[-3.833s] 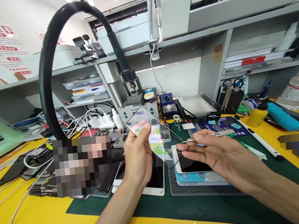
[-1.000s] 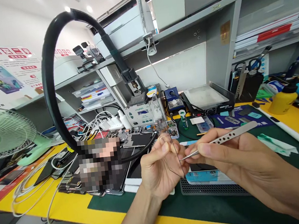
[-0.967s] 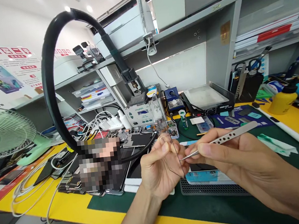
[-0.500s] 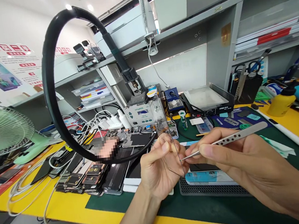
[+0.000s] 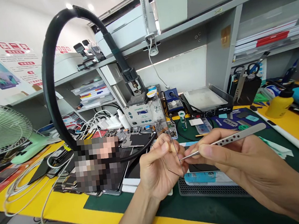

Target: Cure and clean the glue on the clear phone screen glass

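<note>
My left hand (image 5: 158,171) pinches a clear glass panel (image 5: 164,131) and holds it nearly upright, edge-on to me, above the bench. My right hand (image 5: 232,162) grips silver tweezers (image 5: 229,138), their tip touching the panel's right edge near its lower part. Under both hands a phone (image 5: 206,168) lies on a blue holder (image 5: 199,179), which rests on a black grid mat (image 5: 200,191) over the green work mat (image 5: 202,209).
A black hose (image 5: 51,69) loops up from a rework station (image 5: 140,113). To the left lie a pile of phone parts (image 5: 65,170), white cables (image 5: 25,182) and a green fan (image 5: 1,127). A hot plate (image 5: 204,101), yellow bottle (image 5: 280,103) and tool holder (image 5: 245,87) stand behind.
3.8 s ago the panel was held flatter and the tweezers were apart from it. Since then the panel was turned upright and the tweezer tip came to its edge; it has stayed there.
</note>
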A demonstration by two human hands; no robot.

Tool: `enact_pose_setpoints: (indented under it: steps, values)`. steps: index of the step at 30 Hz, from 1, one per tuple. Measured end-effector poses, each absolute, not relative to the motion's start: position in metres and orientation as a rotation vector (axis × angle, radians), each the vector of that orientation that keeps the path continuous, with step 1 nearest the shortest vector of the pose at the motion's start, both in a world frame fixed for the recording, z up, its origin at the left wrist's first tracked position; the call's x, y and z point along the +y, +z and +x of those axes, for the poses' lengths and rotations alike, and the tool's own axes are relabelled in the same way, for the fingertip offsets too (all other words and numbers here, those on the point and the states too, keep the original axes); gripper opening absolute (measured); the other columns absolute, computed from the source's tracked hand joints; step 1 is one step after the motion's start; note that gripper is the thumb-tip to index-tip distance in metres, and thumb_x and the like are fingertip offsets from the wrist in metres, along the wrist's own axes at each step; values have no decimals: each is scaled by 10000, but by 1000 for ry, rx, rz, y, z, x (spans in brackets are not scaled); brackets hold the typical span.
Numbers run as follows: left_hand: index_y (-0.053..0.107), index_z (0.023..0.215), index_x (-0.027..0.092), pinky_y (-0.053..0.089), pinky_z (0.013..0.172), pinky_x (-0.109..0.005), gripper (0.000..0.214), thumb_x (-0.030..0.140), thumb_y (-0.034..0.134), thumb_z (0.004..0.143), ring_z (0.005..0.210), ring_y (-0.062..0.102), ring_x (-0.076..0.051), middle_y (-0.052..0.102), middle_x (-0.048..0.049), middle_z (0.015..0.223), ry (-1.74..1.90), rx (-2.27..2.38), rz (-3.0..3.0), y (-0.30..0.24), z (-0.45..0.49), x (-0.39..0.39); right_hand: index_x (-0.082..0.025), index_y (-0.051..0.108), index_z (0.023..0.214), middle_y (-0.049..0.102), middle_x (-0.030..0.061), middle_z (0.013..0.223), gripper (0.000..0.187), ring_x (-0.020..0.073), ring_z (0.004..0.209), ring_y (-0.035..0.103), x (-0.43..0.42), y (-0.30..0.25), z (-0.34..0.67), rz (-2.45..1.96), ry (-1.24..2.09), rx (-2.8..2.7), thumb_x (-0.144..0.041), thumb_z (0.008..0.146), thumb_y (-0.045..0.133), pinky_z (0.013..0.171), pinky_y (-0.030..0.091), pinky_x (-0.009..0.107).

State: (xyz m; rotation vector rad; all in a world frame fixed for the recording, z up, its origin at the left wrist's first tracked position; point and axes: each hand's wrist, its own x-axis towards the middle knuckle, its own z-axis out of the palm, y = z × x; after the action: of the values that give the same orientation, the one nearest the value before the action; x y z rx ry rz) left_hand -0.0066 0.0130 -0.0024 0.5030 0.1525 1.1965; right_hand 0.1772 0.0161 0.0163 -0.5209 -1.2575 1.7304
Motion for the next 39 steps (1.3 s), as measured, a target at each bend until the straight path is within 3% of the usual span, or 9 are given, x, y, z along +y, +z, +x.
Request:
enact_pose_setpoints:
  steps: [10,15,23,31,39]
  values:
    - [674,869,134,540,511,-210,50,103,699,839,623,653,-136,670,-31,724,1261,209,525,2,-4,12,-277,787,931,788,18,877,98,196,897,744,17,11,191,-657,1534,-1317,-355,875,769,842,594,295]
    - [690,860,145,561,531,-214,55,125,724,822,634,651,-137,689,-33,742,1323,300,620,5,-6,11,-272,804,878,791,22,762,58,159,685,758,15,24,192,-616,1730,-1270,-325,857,794,706,602,251]
    - [666,846,143,569,554,-223,41,104,676,853,673,663,-144,694,-36,762,1385,340,696,7,-10,10,-250,814,904,802,31,810,54,176,750,788,23,28,199,-547,1950,-1141,-265,882,767,736,633,248]
    - [647,872,139,585,565,-235,64,84,617,885,692,686,-159,700,-50,781,1402,380,762,6,-9,8,-209,807,905,790,30,790,85,160,666,772,26,27,195,-551,1996,-1096,-260,899,739,657,631,223]
    - [646,848,149,581,558,-239,49,105,666,856,666,681,-159,708,-43,760,1417,438,771,8,-9,8,-215,787,910,772,14,788,106,150,570,744,27,31,195,-530,2050,-1096,-305,910,730,526,617,221]
